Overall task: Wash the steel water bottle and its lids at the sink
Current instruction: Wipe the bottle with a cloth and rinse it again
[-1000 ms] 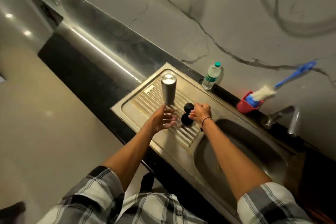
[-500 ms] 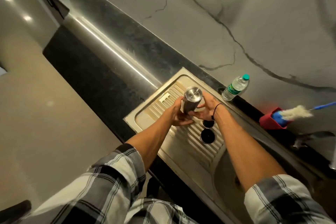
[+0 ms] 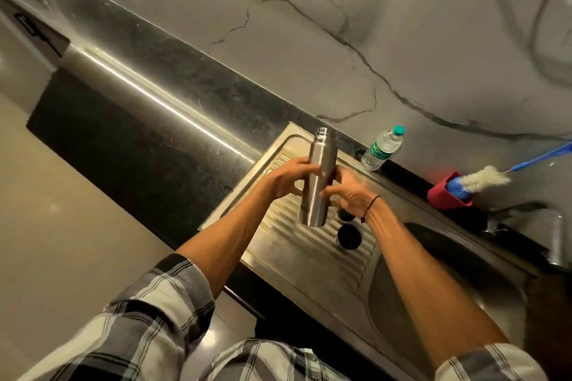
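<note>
The steel water bottle (image 3: 317, 179) is lifted above the ribbed drainboard (image 3: 297, 244), its open threaded neck pointing up and away from me. My left hand (image 3: 288, 178) grips its left side and my right hand (image 3: 349, 195) grips its right side near the middle. Two black lids lie on the drainboard below my right wrist: the nearer lid (image 3: 349, 236) is fully visible, the farther lid (image 3: 345, 216) is partly hidden by my hand.
The sink basin (image 3: 433, 303) lies to the right, with a tap (image 3: 544, 226) at its far edge. A plastic water bottle (image 3: 383, 148) stands on the black counter by the wall. A red holder (image 3: 445, 195) contains a blue-handled bottle brush (image 3: 483, 179).
The bottle stood upside down on the drainboard a second ago. Both hands took hold of it, lifted it and turned it over, so its open neck now points up.
</note>
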